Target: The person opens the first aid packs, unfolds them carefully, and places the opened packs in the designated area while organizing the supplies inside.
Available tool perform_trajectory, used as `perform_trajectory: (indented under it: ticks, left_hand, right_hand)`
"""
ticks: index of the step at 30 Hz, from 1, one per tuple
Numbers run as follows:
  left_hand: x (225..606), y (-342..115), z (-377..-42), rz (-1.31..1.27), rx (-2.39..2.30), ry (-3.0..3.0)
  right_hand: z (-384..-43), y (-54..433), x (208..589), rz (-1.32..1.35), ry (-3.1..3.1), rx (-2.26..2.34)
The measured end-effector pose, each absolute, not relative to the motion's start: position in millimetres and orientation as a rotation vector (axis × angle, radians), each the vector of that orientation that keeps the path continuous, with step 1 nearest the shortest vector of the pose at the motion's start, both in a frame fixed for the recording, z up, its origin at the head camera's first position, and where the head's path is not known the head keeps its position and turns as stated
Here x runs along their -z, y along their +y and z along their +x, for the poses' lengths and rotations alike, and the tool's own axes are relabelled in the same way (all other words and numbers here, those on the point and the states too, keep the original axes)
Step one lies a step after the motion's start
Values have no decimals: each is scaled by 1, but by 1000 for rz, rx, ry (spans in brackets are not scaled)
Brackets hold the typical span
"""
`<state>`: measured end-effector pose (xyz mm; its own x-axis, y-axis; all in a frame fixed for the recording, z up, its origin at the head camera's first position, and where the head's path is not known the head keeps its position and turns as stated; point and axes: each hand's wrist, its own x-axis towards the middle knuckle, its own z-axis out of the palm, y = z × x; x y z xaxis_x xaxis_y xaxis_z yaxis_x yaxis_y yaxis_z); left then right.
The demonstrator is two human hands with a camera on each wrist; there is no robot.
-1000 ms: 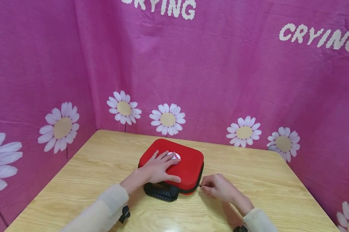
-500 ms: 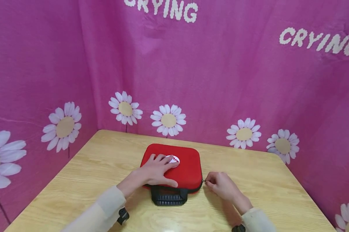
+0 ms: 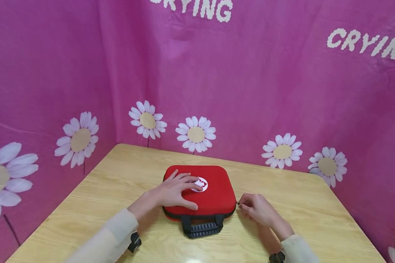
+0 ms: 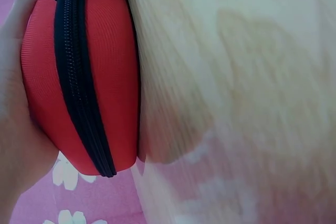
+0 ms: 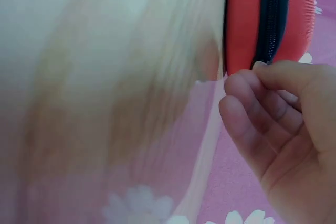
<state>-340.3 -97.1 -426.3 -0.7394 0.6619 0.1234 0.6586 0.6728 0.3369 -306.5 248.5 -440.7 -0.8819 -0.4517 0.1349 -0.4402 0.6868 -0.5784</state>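
Red case (image 3: 218,191) lies flat on the table (image 3: 125,168), handle (image 3: 204,229) on the near side. Left hand (image 3: 174,192) rests on top, fingers spread, likely so it doesn't slide; right hand (image 3: 259,210) pinches what looks like the zipper pull (image 3: 238,203) by the near right corner, presumably since it's tiny.

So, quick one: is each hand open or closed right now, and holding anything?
Left hand: open, resting spread on top of the red case.
Right hand: closed, pinching the zipper pull beside the case.
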Motion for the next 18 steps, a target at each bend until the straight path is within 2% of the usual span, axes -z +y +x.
perform_trajectory:
  ticks: [15,18]
  left_hand:
    - [425,-90,-343,1037,-531,2935]
    - [425,-89,-343,1005,-528,2952]
  right_hand:
    - [-287,236,433,-1025,2867,837]
    - [-287,231,434,-1010,2901,813]
